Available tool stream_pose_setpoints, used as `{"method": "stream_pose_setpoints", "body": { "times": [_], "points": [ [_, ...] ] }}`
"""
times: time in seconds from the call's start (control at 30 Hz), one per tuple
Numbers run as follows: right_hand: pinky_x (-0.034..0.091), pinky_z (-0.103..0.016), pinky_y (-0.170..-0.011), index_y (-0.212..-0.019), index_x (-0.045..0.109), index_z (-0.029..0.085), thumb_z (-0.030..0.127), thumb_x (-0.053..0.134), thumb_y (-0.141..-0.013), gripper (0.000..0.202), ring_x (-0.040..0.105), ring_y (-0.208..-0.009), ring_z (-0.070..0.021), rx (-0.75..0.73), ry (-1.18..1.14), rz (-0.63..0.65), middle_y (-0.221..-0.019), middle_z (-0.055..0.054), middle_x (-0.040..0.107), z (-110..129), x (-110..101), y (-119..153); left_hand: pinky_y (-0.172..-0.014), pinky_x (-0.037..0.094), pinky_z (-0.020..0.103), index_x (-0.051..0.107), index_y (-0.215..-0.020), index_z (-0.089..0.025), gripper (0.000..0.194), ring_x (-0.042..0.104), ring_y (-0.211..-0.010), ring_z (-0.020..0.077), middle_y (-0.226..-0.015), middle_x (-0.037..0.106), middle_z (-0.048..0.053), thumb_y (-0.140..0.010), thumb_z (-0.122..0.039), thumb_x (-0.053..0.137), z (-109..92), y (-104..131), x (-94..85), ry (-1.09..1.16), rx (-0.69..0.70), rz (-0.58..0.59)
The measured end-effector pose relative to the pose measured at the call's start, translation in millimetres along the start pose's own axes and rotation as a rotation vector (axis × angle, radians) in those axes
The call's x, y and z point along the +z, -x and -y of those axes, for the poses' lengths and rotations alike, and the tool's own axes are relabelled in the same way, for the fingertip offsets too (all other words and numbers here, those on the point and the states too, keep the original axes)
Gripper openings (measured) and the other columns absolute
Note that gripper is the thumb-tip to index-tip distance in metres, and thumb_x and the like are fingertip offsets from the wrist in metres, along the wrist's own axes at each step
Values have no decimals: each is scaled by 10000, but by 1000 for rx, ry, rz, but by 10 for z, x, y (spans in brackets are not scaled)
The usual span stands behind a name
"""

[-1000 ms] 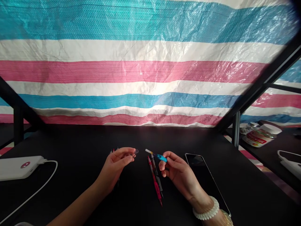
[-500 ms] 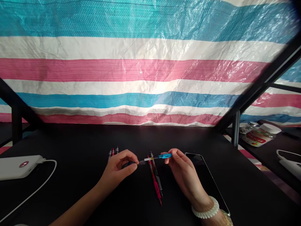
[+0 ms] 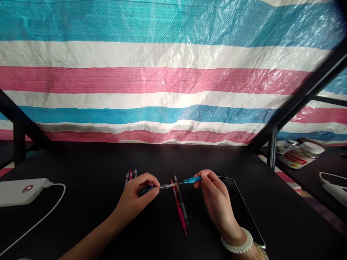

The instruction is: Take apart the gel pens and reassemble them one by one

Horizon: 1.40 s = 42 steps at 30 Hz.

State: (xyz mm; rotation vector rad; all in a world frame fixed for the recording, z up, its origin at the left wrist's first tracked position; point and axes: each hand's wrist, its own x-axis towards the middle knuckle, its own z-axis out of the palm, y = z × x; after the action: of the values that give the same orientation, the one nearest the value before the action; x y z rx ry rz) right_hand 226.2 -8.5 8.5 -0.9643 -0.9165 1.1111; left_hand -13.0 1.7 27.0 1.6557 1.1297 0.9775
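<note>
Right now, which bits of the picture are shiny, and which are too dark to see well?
Head view: white glare streaks the striped sheet, mostly upper right; head view: the black desk shows little detail; head view: the blue pen piece stands out against it.

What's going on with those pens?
A person is holding pen parts above a black table. The left hand pinches a dark tube with a clear end. The right hand pinches a blue piece with a thin refill sticking out. The refill points at the tube's clear end; whether it's inside is hard to see. A red pen and a black pen lie below, with a phone by the right hand.
</note>
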Motion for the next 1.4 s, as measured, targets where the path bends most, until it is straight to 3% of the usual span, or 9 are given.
{"method": "stream_pose_setpoints", "body": {
  "times": [0.17,0.37,0.57,0.77,1.13,1.23,1.4],
  "points": [
    [392,-297,-720,-862,629,228,413,663,-896,190,518,-703,-162,-72,174,-7,-750,5,586,13,7,39,-664,425,280,680,-819,-211,124,604,-743,190,-786,658,32,-833,-323,628,-1,-2,14,-61,32,-34],
    [436,-311,-731,-880,651,236,315,719,-846,110,564,-801,-206,-185,422,133,-861,-33,618,35,50,87,-705,461,286,698,-804,-219,62,634,-743,195,-810,694,36,-806,-217,636,-66,-10,41,-154,144,-59],
    [455,-363,-873,-909,670,252,264,684,-872,41,593,-985,-252,-257,472,205,-967,-59,653,6,52,69,-718,471,285,709,-804,-227,89,649,-754,201,-820,709,35,-781,-163,651,-50,-16,43,-177,207,-130],
    [460,-398,-913,-923,696,256,222,632,-900,76,595,-1031,-269,-297,516,218,-1032,-83,650,8,63,79,-762,469,305,726,-807,-239,134,647,-799,220,-847,713,42,-757,-132,662,-7,-28,47,-165,222,-170],
    [496,-320,-814,-961,628,246,229,608,-916,53,647,-930,-228,-282,611,227,-1033,-64,655,-24,55,101,-755,479,298,699,-832,-235,112,654,-806,209,-869,707,37,-797,-144,644,28,-16,58,-239,261,-144],
    [471,-299,-723,-940,621,235,297,592,-939,68,631,-816,-207,-247,697,259,-902,-46,654,-11,43,101,-752,480,299,705,-835,-235,116,655,-799,211,-863,710,40,-794,-141,651,27,-24,58,-238,272,-143],
    [375,-279,-594,-748,580,216,372,519,-982,289,523,-637,-163,-189,776,319,-693,-9,562,10,48,86,-737,485,302,710,-824,-237,130,656,-784,211,-844,712,41,-784,-127,654,31,-23,64,-252,279,-143]
  ]
}}
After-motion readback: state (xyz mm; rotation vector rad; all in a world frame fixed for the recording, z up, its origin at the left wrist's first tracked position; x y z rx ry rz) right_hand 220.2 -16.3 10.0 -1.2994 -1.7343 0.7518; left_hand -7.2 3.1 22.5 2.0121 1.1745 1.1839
